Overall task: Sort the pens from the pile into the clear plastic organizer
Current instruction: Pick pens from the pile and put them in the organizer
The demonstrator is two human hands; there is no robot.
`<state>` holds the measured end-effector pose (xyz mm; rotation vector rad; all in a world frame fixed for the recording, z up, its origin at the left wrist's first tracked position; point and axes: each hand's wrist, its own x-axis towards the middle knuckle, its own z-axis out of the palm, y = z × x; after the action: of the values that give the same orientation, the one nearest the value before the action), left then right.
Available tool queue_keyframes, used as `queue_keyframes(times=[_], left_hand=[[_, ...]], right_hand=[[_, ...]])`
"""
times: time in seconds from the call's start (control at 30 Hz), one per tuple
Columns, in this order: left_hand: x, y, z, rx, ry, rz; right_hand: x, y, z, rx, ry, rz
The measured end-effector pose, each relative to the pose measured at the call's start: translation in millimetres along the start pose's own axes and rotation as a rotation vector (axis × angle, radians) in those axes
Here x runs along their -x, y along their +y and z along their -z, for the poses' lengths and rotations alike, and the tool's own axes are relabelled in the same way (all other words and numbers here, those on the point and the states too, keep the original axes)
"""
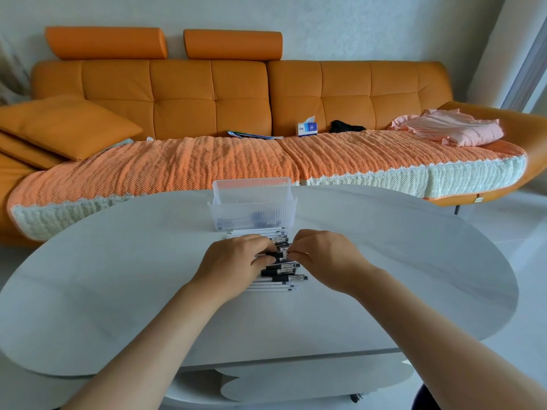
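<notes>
A pile of pens [281,270] with white barrels and black caps lies in the middle of the white table [118,291]. Behind it stands the clear plastic organizer [253,207], with a few pens lying in its bottom. My left hand [233,261] rests on the pile's left side, its curled fingers gripping pens. My right hand [325,258] comes in from the right, and its fingertips pinch a pen at the top of the pile. The pens under both hands are hidden.
The table's far edge runs close to an orange sofa [207,93] with a knitted cover. On the sofa lie a tissue box [307,129], a dark item [344,126], pink clothing [450,127] and cushions [65,122].
</notes>
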<state>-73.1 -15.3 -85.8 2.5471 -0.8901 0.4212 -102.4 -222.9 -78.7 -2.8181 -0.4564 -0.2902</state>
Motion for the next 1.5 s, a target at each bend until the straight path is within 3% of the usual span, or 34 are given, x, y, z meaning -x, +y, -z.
queue_keyframes(times=[0.17, 0.43, 0.83, 1.13, 1.5], left_hand=[[0.2, 2.5, -0.6, -0.008, -0.048, 0.016], [-0.6, -1.0, -0.2, -0.054, -0.071, 0.020], [-0.4, -6.7, -1.4, -0.072, -0.145, 0.042], [0.6, -5.1, 8.5, -0.097, -0.109, -0.016], [-1.5, -31.3, 15.5, -0.053, -0.090, 0.083]], right_hand=[[-0.9, -3.4, -0.7, -0.015, 0.056, -0.030], [0.7, -4.5, -1.6, -0.042, -0.051, -0.017], [-2.3, -7.5, -3.5, -0.052, -0.025, -0.070], [-2.5, -0.9, -3.3, -0.048, 0.029, -0.061], [-1.5, 9.6, 3.9, -0.064, 0.055, -0.156]])
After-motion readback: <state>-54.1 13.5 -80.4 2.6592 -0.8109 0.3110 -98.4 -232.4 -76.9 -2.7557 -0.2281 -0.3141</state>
